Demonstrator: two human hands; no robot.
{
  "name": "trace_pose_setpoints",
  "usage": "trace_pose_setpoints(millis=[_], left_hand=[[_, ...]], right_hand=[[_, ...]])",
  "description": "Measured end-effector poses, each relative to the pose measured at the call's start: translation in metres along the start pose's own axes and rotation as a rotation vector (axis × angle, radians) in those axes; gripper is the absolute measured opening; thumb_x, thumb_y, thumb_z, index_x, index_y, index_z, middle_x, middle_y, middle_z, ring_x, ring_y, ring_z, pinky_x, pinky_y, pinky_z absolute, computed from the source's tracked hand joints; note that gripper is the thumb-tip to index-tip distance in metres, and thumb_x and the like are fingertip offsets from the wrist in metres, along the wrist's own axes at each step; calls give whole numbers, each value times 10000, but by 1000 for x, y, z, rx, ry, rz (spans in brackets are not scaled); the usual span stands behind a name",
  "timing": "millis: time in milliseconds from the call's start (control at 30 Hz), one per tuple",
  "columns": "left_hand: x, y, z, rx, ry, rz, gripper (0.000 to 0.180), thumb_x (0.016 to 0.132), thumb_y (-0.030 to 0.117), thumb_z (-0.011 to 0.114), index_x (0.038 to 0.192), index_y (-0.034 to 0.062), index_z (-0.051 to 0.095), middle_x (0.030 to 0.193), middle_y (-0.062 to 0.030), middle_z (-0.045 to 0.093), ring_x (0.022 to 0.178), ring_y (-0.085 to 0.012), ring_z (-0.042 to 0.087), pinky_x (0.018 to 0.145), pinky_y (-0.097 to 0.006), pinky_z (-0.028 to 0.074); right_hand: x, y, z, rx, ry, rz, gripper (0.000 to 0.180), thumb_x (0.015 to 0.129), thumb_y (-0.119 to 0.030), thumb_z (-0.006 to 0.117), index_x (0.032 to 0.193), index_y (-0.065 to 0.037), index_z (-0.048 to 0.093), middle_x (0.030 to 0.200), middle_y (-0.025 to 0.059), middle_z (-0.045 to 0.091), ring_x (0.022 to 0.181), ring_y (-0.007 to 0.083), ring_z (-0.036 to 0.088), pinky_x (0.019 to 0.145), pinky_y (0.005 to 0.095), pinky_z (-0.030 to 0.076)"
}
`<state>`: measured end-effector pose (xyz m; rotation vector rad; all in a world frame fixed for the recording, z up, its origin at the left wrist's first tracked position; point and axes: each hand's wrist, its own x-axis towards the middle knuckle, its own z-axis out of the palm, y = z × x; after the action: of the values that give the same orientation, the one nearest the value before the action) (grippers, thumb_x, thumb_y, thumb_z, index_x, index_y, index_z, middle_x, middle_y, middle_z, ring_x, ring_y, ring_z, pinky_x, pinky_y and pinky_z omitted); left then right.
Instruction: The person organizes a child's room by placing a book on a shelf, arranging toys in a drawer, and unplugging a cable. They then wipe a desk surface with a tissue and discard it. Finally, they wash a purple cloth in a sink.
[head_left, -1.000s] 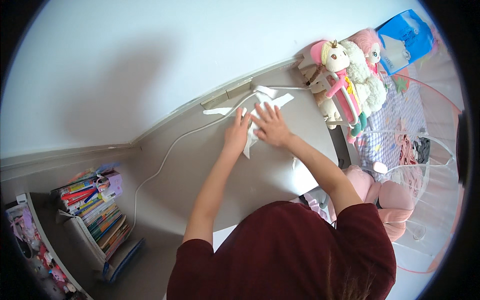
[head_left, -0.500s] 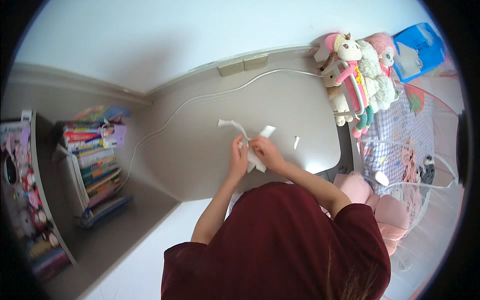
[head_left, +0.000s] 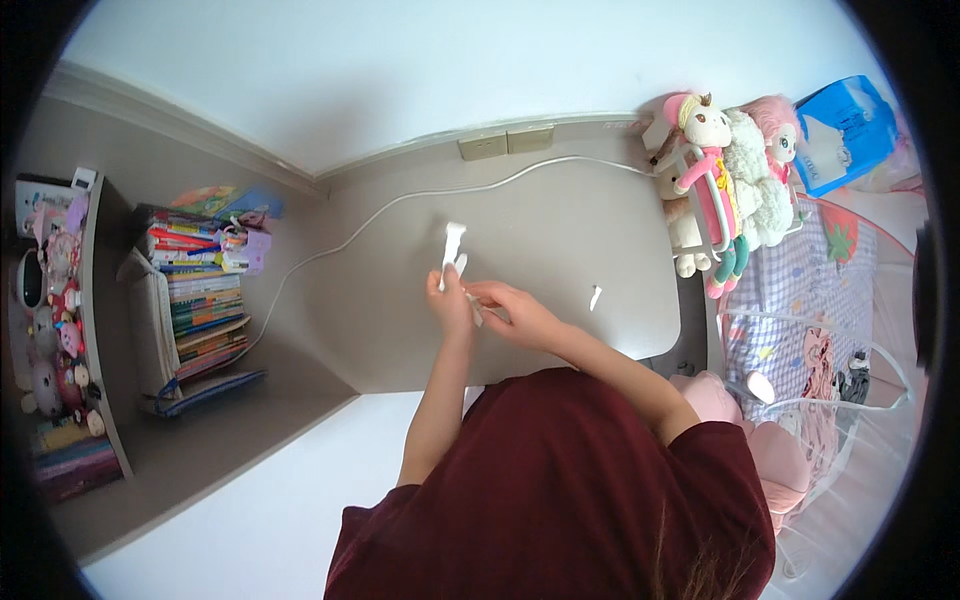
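White strip (head_left: 453, 241) — partly hidden among fingers (head_left: 495, 292).

The worktop (head_left: 560, 235) was finished smooth, with a soft sheen. The white strip (head_left: 454, 238) was seen as thin and matt, like paper or cloth. The cable (head_left: 575, 157) was sheathed in smooth plastic. The shirt (head_left: 560, 480) and bedsheet (head_left: 757, 300) were made of matt cloth; the plush toy (head_left: 769, 217) was covered in rough, fluffy pile.

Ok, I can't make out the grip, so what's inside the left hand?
White strip-like material sticks out beyond the left hand and shows between it and the right hand. Whatever the grip covers cannot be seen.
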<state>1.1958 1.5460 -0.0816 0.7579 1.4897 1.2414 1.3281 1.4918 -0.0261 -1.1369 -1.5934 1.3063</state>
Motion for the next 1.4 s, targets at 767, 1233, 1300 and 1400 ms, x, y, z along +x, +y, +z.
trace_pose_setpoints(millis=[767, 1233, 1300, 1400], left_hand=[[135, 4, 47, 1323, -503, 720, 831, 811, 401, 596, 1385, -74, 229, 1480, -221, 172, 1381, -346, 139, 1122, -460, 110], [134, -11, 94, 1195, -417, 848, 680, 817, 282, 590, 1342, -50, 313, 1412, -210, 285, 1304, -370, 282, 1054, -477, 246], [136, -12, 96, 1182, -328, 834, 696, 819, 289, 589, 1348, -54, 294, 1412, -225, 278, 1307, -384, 269, 1054, -479, 238], [138, -11, 98, 1165, -250, 860, 704, 809, 278, 605, 1342, -55, 289, 1381, -239, 297, 1307, -405, 256, 1060, -489, 218]], right_hand=[[127, 139, -119, -1101, 564, 203, 699, 856, -408, 529, 1336, 56, 320, 1404, 243, 293, 1317, 385, 253, 1106, 479, 166], [139, 129, -95, -1004, 405, 10, 524, 839, -280, 572, 1246, 33, 467, 1343, 185, 412, 1292, 309, 348, 1096, 419, 249], [140, 129, -95, -1006, 371, -3, 521, 851, -286, 558, 1252, 33, 462, 1357, 180, 402, 1302, 293, 338, 1102, 407, 240], [141, 127, -93, -1009, 372, 15, 526, 857, -286, 550, 1261, 36, 454, 1371, 179, 389, 1308, 283, 332, 1104, 399, 238]])
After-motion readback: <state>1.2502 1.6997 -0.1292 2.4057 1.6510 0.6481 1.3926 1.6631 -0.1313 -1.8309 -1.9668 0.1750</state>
